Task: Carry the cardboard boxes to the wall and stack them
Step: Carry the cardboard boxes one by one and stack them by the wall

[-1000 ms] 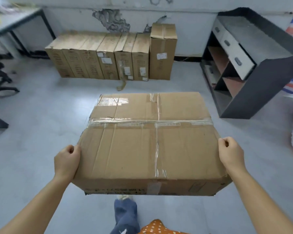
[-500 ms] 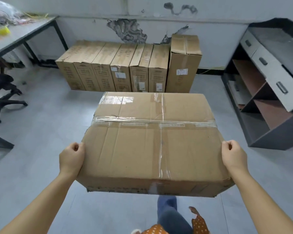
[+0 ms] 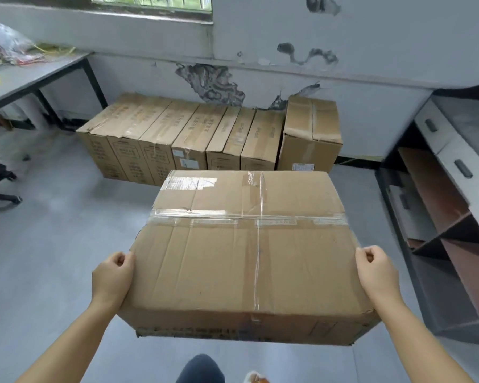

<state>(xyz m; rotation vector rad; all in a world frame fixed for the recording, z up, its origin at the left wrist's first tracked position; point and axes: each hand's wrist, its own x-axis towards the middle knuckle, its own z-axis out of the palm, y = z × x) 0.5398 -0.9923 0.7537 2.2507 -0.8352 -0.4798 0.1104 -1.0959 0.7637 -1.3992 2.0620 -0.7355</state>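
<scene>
The grey floor (image 3: 53,258) fills most of the view, and behind it stands the pale wall (image 3: 371,51) with patches of peeled paint. At the right there is a dark shelf unit (image 3: 440,217) with grey drawers, and at the left a grey table (image 3: 33,76) with some clutter on top. Against the wall, on the floor, a row of cardboard boxes (image 3: 177,139) stands side by side, touching each other, and one taller box (image 3: 311,134) stands at the right end of this row. In front of them, held in the air above the floor and not touching the row, is the big cardboard box (image 3: 246,258), closed with clear tape across its top. The left hand (image 3: 112,280) grips its left side and the right hand (image 3: 376,275) grips its right side; on both hands the fingers are curled against the box edges with the thumbs on top. At the bottom edge a knee (image 3: 199,369) in dark trousers is visible
</scene>
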